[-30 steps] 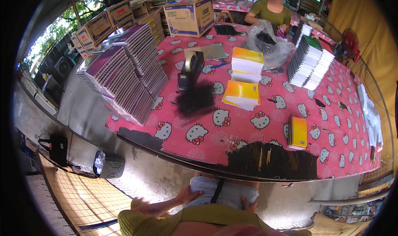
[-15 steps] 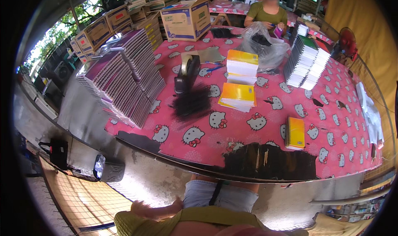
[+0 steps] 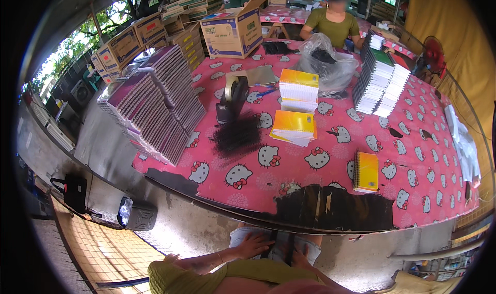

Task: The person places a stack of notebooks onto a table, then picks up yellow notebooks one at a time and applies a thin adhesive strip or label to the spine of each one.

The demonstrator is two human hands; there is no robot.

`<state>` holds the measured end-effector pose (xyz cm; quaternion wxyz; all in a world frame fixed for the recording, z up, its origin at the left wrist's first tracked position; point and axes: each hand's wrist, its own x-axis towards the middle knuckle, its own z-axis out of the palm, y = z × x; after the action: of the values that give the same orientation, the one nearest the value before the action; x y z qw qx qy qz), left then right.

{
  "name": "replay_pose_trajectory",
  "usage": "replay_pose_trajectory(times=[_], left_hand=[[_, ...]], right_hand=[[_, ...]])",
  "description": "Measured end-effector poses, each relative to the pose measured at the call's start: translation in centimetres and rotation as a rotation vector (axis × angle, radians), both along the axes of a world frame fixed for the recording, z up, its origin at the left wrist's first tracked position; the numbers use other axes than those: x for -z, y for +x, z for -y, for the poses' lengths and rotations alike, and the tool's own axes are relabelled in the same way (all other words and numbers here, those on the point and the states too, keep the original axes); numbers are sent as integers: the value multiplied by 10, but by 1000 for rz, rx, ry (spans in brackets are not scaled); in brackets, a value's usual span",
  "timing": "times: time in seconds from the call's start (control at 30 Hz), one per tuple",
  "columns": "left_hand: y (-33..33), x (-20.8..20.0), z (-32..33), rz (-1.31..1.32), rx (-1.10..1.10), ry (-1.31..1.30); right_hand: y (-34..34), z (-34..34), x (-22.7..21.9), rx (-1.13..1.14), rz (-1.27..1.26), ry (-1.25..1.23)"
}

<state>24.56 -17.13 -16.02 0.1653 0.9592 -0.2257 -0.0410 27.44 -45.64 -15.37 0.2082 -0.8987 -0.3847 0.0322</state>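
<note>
My left hand (image 3: 254, 245) lies on the pale blue denim shorts (image 3: 242, 235) over my lap, its fingers spread beside a dark strap (image 3: 270, 241). My right hand (image 3: 300, 256) rests on the other side of the shorts, fingers stretched out near a second dark strap; neither hand holds anything. Both are below the table's front edge. Closest on the table is a small stack of yellow spiral notebooks (image 3: 366, 172). Farther in stand a fanned yellow notebook pile (image 3: 293, 124) and a taller one (image 3: 299, 84) behind it.
A pink cat-print cloth, torn at the front, covers the table (image 3: 237, 193). On it are purple spiral notebook stacks (image 3: 155, 105), a tape dispenser (image 3: 232, 100), black binding coils (image 3: 237, 135), a carton (image 3: 231, 34), a plastic bag (image 3: 325, 69) and white-paged notebooks (image 3: 380, 82). A co-worker (image 3: 333, 25) is opposite.
My left hand has come down onto my lap, and my right hand has come into view there. Across the table, the co-worker's hands have moved apart, and another person appears behind the carton.
</note>
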Motion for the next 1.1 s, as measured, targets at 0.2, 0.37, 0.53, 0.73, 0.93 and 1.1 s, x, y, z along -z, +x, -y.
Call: replay_pose_trajectory(times=[0.2, 0.37, 0.53, 0.73, 0.93, 1.1], left_hand=[[83, -10, 36, -351, -596, -921], [89, 86, 31, -260, -472, -746], [15, -5, -1, -316, -341, -826], [-81, 2, -41, -714, -881, -684], [-14, 23, -40, -511, -887, -566], [-1, -95, -31, -1089, -534, -92]], right_hand=[[4, -5, 8, 214, 12, -85], [24, -13, 45, 211, -214, 25], [3, 34, -50, 125, -294, -167], [-57, 49, 81, 694, -401, 385], [-48, 34, 4, 812, -722, 249], [-12, 92, -65, 498, -1109, 76]])
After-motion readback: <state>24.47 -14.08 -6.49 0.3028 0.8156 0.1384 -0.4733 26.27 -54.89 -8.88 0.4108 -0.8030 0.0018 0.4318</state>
